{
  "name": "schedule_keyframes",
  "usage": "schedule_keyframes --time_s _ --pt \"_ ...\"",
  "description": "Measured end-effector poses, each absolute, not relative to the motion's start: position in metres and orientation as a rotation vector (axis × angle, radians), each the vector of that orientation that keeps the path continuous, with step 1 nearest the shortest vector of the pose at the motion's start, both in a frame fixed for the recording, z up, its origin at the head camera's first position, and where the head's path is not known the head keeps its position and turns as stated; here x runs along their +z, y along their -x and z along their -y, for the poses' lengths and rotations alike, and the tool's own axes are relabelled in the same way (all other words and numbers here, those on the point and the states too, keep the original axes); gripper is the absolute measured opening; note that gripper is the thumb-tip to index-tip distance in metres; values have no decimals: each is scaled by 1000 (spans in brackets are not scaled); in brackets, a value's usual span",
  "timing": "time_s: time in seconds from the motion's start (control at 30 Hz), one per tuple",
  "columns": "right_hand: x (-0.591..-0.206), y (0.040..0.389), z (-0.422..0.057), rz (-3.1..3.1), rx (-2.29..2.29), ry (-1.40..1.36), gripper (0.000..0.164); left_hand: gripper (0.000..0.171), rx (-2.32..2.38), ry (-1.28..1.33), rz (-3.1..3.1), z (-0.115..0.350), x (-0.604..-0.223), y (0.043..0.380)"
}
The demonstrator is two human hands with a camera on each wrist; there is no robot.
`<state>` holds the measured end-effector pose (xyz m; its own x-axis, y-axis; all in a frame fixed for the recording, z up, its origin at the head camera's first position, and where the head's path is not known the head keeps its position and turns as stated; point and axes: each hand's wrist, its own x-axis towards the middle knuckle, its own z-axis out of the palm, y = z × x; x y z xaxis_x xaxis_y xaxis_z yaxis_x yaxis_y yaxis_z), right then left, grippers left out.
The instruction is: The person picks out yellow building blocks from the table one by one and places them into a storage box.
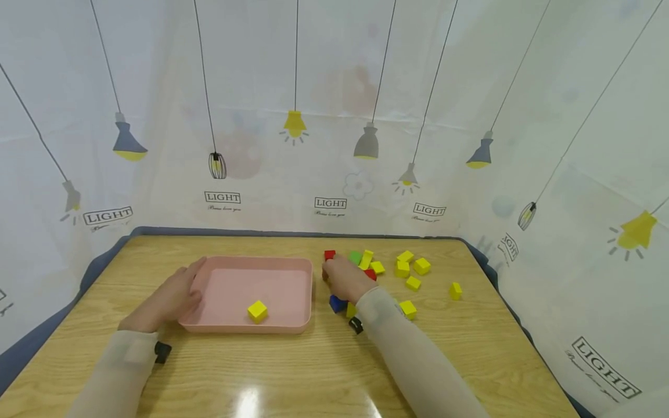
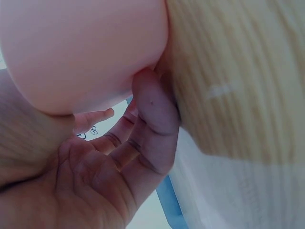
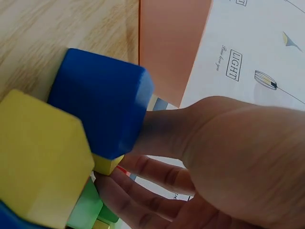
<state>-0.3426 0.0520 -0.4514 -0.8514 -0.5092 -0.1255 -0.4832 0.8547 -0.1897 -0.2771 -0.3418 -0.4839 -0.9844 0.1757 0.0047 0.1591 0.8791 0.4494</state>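
A shallow pink tray [image 1: 251, 262] lies on the table with one yellow cube [image 1: 257, 312] inside. My left hand [image 1: 172, 296] grips the tray's left wall; in the left wrist view, curled fingers [image 2: 155, 105] press against the tray's outer side near the table. Just right of the tray, my right hand [image 1: 347, 278] is among scattered blocks. Its fingertips pinch a yellow block [image 3: 107, 164], partly hidden behind a blue block [image 3: 97, 102] in the right wrist view. The thumb tip is also hidden there. A red block [image 1: 330, 254] is beyond the fingers.
Several yellow blocks [image 1: 402, 269] lie right of the right hand, with a green block [image 1: 355, 257] and another red block [image 1: 370, 274] close by. A lone yellow block [image 1: 456, 291] is farther right. A patterned cloth [image 1: 277, 191] hangs behind the wooden table [image 1: 251, 371].
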Motion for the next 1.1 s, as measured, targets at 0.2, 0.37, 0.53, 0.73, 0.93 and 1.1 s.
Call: schedule_keyframes --time_s 0.2,0.37,0.53,0.73,0.93,1.1 --pt "-452 343 -52 -2855 -235 759 27 78 716 -276 -3012 341 -483 276" --pt "-451 343 -52 -2871 -231 773 27 78 711 -259 -3004 340 -482 275" --pt "-444 340 -50 -2913 -275 756 29 78 723 -266 -3004 339 -481 274" --pt "-429 332 -40 -2972 -317 833 28 77 710 -292 -3018 338 -480 274" --pt "-419 320 -13 -2973 -294 981 30 76 707 -336 -3027 340 -481 273" --pt "-415 302 22 -2930 -302 1092 28 77 708 -342 -3030 340 -481 273"
